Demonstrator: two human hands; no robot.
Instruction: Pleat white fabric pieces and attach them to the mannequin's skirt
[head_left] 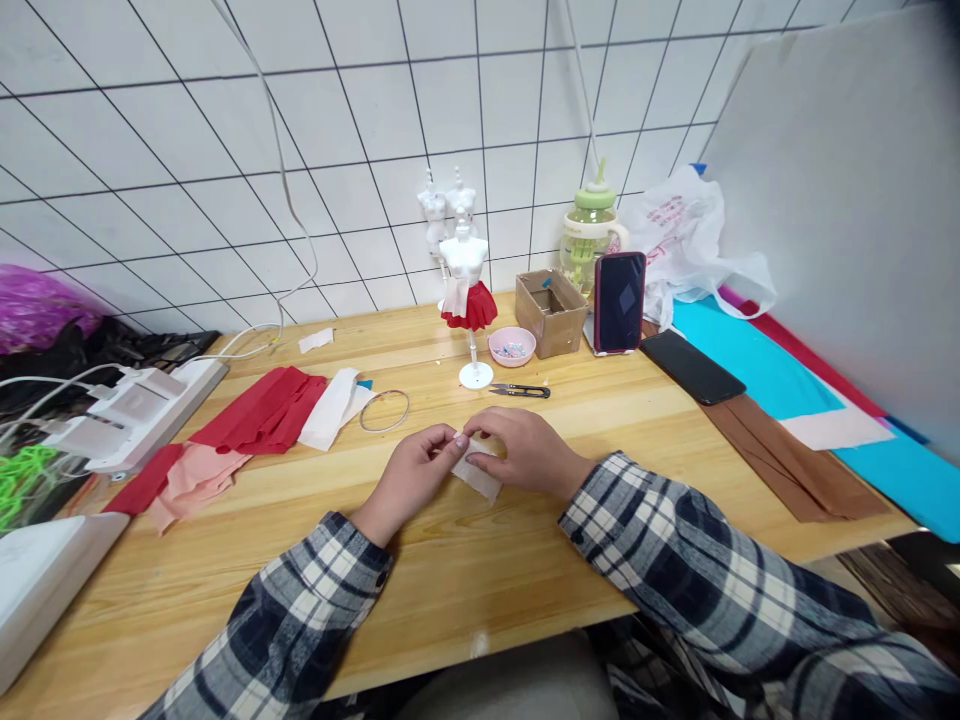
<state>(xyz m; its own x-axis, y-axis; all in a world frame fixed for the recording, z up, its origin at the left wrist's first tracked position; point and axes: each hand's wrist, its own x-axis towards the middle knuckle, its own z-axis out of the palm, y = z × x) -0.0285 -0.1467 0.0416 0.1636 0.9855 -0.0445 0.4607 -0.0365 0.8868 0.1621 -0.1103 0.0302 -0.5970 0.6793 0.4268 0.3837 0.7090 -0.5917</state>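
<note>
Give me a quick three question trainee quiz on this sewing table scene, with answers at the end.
1. True or false: both hands hold the white fabric piece.
2. What colour is the skirt on the nearest mannequin?
3. Which lies closer to the mannequin's base: A) the snips, B) the flat black phone?

Key:
1. True; left hand and right hand pinch it.
2. Red.
3. A.

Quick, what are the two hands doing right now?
Left hand: closed, pinching the left end of the small white fabric piece.
Right hand: closed, pinching the same fabric piece from the right.
</note>
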